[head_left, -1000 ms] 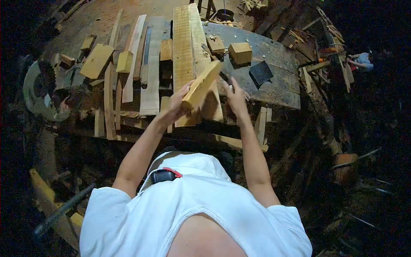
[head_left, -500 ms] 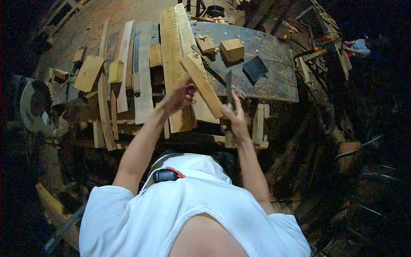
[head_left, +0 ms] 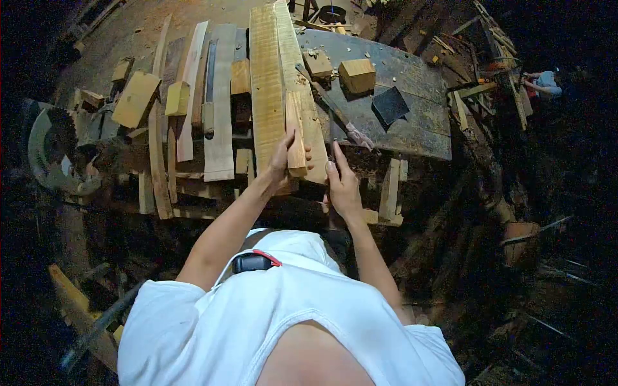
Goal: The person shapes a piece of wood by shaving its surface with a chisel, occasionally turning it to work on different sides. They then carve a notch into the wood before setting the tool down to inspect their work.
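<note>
My left hand [head_left: 281,162] is wrapped round a short, narrow wooden block [head_left: 295,132], which points away from me over the boards. Close to the block's right side, my right hand [head_left: 344,188] is closed round a chisel-like bladed tool [head_left: 335,220], mostly hidden by the fingers. Beneath the block lie a wide, wavy-grained board [head_left: 265,77] and a paler board [head_left: 290,48]. Just beyond my right hand, a long slim tool [head_left: 326,100] with a pale, frayed-looking end rests on the workbench [head_left: 418,122].
Two wooden blocks [head_left: 358,75] and a dark square plate [head_left: 389,106] sit on the bench's right. Several strips and boards [head_left: 221,96] lie to the left, near a round toothed saw blade [head_left: 45,151]. Another person [head_left: 546,82] is far right.
The wooden block has swung from a slant to nearly straight ahead, with my left hand now around its near part. My right hand's tool has turned, so its blade shows less.
</note>
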`<action>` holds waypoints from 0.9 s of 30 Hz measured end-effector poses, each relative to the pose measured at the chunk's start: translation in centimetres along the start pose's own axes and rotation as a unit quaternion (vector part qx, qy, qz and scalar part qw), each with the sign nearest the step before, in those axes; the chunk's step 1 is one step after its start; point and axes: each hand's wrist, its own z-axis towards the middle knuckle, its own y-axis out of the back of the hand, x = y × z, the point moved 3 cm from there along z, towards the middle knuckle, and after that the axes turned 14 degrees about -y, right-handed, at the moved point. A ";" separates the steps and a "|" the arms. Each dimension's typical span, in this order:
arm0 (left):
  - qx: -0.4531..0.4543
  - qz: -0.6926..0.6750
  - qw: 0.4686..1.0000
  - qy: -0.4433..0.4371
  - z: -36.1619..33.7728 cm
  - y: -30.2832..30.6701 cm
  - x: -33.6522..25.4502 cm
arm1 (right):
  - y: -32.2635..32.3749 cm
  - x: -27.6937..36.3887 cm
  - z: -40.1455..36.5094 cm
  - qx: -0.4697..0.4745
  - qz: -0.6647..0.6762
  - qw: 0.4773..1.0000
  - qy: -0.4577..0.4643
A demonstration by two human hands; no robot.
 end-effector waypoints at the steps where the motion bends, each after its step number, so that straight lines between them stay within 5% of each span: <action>1: 0.000 -0.001 1.000 0.003 -0.2 0.1 0.5 | 0.0 -0.2 0.2 -0.031 -0.071 0.995 0.065; 2: -0.002 -0.020 1.000 0.000 -0.3 0.0 0.9 | 0.0 -0.2 0.2 -0.063 -0.140 0.980 0.129; 10: 0.013 -0.011 0.999 -0.034 -0.3 -0.7 0.4 | -1.6 0.2 -3.2 -0.048 -0.312 0.941 0.122; 13: -0.049 0.042 0.992 -0.110 -0.3 -0.8 1.0 | -2.0 1.2 -1.2 -0.059 -0.313 0.941 0.117; 17: 0.004 0.084 0.993 -0.082 0.4 0.4 1.8 | -2.8 2.9 3.0 -0.058 -0.299 0.950 0.069; 20: -0.042 -0.014 0.993 -0.112 1.0 0.5 2.0 | -2.7 2.6 1.5 -0.057 -0.293 0.949 0.101; 22: -0.021 0.011 1.000 -0.011 0.1 0.8 1.3 | -2.6 1.8 -0.9 -0.047 -0.271 0.954 0.117; 24: -0.053 0.009 0.998 -0.013 -0.1 0.7 1.1 | -2.6 0.8 -2.5 -0.046 -0.327 0.937 0.117; 27: 0.021 -0.029 0.999 -0.003 0.3 1.2 1.3 | -3.1 1.9 0.6 -0.042 -0.314 0.946 0.077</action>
